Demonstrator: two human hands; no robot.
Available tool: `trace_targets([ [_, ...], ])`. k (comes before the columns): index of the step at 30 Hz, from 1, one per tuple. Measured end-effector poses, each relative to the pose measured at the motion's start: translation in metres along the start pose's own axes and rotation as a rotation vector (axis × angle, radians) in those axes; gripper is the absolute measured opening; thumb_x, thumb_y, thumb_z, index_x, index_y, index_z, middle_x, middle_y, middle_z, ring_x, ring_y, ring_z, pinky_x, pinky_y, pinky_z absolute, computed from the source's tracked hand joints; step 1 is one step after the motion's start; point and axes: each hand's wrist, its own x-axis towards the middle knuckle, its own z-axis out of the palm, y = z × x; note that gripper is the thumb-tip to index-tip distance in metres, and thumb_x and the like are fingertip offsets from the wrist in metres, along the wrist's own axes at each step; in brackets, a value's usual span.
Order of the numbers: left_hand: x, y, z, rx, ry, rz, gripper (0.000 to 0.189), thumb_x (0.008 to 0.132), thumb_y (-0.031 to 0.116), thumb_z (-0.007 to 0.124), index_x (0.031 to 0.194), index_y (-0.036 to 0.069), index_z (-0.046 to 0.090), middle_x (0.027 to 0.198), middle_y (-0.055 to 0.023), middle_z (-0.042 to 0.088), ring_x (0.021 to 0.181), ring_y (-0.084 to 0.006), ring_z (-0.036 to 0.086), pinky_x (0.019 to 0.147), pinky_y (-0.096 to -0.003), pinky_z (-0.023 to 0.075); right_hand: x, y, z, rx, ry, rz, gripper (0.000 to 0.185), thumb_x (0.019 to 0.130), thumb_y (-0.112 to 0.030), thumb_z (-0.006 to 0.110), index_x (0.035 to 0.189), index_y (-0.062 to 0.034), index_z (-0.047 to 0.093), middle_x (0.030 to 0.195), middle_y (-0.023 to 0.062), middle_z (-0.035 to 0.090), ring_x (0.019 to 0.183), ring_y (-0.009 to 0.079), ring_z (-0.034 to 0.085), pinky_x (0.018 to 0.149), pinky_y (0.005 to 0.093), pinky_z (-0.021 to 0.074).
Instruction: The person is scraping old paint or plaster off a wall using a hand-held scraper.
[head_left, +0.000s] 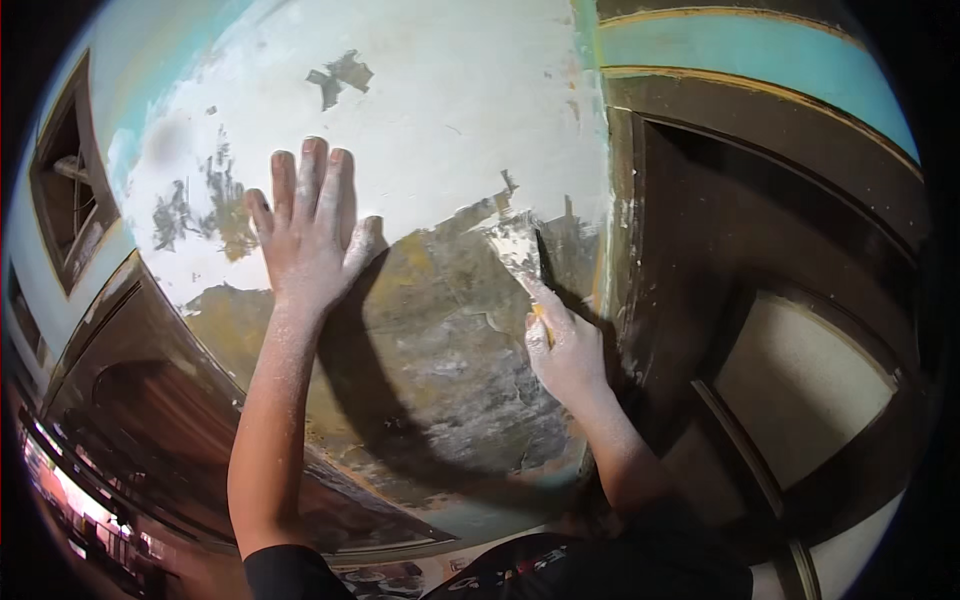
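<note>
My left hand lies flat against the wall, fingers spread, its palm at the lower edge of the white layer. In my right hand is a putty knife with a yellow handle, its blade coated in white paste and touching the wall at the ragged border of the white. White powder covers both hands and forearms. The upper wall is coated white, with grey patches showing at top centre and at left. Below the border, the wall surface is rough, grey and ochre.
A dark wooden door frame stands close to my right hand, beside a dark panelled door. At left are a small framed wall opening and a dark wooden panel. Turquoise paint borders the wall.
</note>
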Motion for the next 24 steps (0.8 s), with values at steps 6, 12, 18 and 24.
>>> trace_targets([
  [6,-0.003,-0.002,0.003,0.017,-0.006,-0.003,0.079,0.09,0.053,0.058,0.158,0.026,0.027,0.166,-0.0019,0.017,0.153,-0.0325,0.011,0.118,-0.0661,0.0115,-0.021,0.021,-0.001,-0.011,0.01,0.02,0.05,0.09,-0.008,0.061,0.138,-0.0205,0.056,0.101,0.0218,0.069,0.089,0.0412,0.067,0.075,0.0441,0.0562],
  [12,0.016,0.006,-0.002,0.005,0.026,0.028,0.077,0.091,0.052,0.057,0.157,0.026,0.028,0.166,-0.0034,0.019,0.153,-0.0336,0.012,0.116,-0.0684,0.012,0.0,0.011,-0.022,-0.001,0.004,0.037,0.053,0.088,-0.003,0.062,0.139,-0.0185,0.055,0.106,0.0213,0.069,0.091,0.0399,0.068,0.075,0.0429,0.0562],
  [18,0.05,0.041,0.003,-0.007,0.048,0.108,0.077,0.092,0.056,0.056,0.157,0.03,0.027,0.166,-0.003,0.017,0.153,-0.0318,0.011,0.117,-0.0675,0.012,-0.006,0.026,-0.016,0.042,0.026,0.087,0.052,0.088,-0.002,0.062,0.138,-0.0158,0.056,0.109,0.0216,0.068,0.094,0.0387,0.068,0.079,0.0408,0.0563],
  [24,0.049,0.052,0.0,-0.016,-0.003,0.058,0.076,0.091,0.056,0.058,0.157,0.033,0.029,0.166,-0.0013,0.017,0.153,-0.0294,0.012,0.119,-0.0646,0.0119,-0.021,0.038,-0.017,0.031,0.076,-0.007,0.045,0.089,0.001,0.06,0.133,-0.0089,0.059,0.101,0.0235,0.069,0.086,0.0412,0.068,0.074,0.039,0.0553],
])
